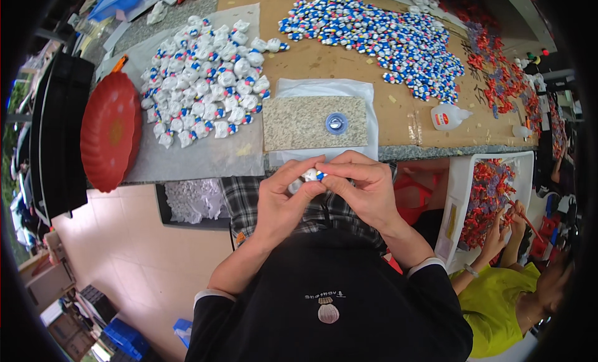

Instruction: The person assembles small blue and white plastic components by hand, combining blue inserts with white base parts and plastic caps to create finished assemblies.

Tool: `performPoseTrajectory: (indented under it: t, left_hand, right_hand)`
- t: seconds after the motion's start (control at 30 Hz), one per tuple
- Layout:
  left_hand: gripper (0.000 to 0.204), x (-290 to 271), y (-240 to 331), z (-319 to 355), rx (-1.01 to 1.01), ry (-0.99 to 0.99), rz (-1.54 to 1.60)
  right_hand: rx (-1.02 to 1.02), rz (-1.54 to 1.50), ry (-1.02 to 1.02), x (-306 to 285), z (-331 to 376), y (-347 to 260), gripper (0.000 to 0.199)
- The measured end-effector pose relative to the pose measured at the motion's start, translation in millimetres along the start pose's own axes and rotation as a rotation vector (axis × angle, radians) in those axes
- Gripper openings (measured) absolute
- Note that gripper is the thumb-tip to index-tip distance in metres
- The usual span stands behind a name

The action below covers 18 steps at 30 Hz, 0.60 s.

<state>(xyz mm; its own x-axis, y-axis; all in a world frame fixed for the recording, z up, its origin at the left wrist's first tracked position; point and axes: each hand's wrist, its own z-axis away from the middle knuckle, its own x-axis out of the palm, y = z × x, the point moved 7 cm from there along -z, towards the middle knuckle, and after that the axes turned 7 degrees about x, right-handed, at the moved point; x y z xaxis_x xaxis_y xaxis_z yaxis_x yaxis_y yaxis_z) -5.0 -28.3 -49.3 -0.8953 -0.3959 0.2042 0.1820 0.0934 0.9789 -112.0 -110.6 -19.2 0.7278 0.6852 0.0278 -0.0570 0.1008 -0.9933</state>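
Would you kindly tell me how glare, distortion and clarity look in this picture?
Head view, lower left: pale glare on the floor; head view, left: the dish seems stretched by the fisheye; head view, centre: the piece between the fingers is partly covered, its fine detail hard to judge.

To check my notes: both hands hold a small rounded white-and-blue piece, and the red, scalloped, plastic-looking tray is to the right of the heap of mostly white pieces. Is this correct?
Not quite: the red tray is to the left of the white heap, as the head view shows. The left hand and right hand do hold the small piece.
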Motion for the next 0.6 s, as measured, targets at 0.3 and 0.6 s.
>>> performPoseTrajectory:
  t: [0.3,0.6]
  left_hand:
    - [0.022,-129,112,-73,0.495,0.641,-0.812]
    - [0.036,-192,97,-116,0.339,0.712,-0.999]
  right_hand:
    - [-0.316,0.913,0.439,-96,-73,-39,0.018]
    - [-0.419,1.262,0.327,-94,-90,-30,0.018]
